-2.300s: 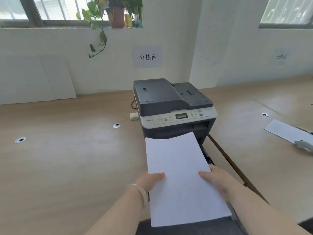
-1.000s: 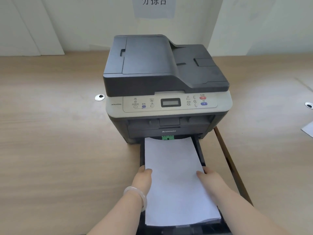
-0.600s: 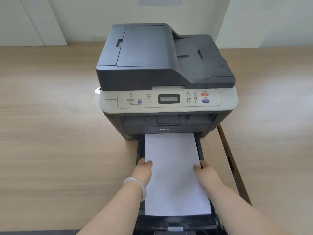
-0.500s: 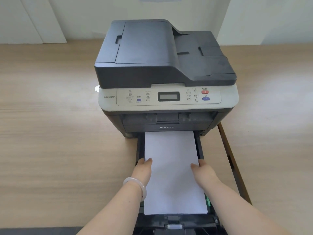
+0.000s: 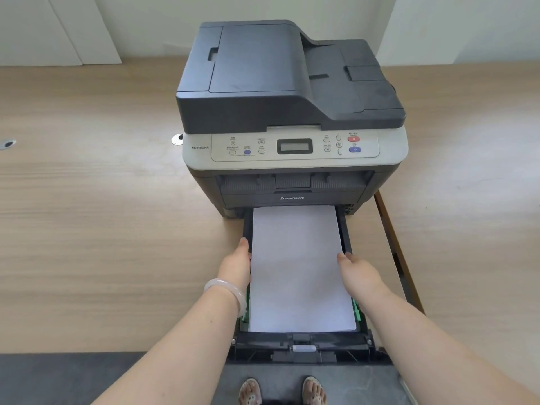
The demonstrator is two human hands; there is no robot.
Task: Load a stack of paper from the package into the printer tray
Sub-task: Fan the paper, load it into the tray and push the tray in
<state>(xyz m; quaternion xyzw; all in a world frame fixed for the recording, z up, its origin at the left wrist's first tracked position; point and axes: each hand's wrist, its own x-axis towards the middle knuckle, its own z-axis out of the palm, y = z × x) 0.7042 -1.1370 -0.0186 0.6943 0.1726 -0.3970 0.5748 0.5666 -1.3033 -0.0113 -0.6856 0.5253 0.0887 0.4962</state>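
A dark grey and light grey printer stands on a wooden table. Its black paper tray is pulled out toward me. A white paper stack lies flat inside the tray, its far end under the printer's front. My left hand rests against the stack's left edge, by the tray wall, thumb off the top sheet. My right hand touches the stack's right edge with its fingers loosely spread. Neither hand grips the paper. The package is out of view.
The wooden table extends left and right of the printer, with round cable grommets on the left. A dark gap runs along the tray's right side. My sandalled feet stand on dark floor below the tray.
The paper stack went from held above the tray to lying flat in it and slid further in. My thumbs came off the top sheet; both hands now rest at its sides.
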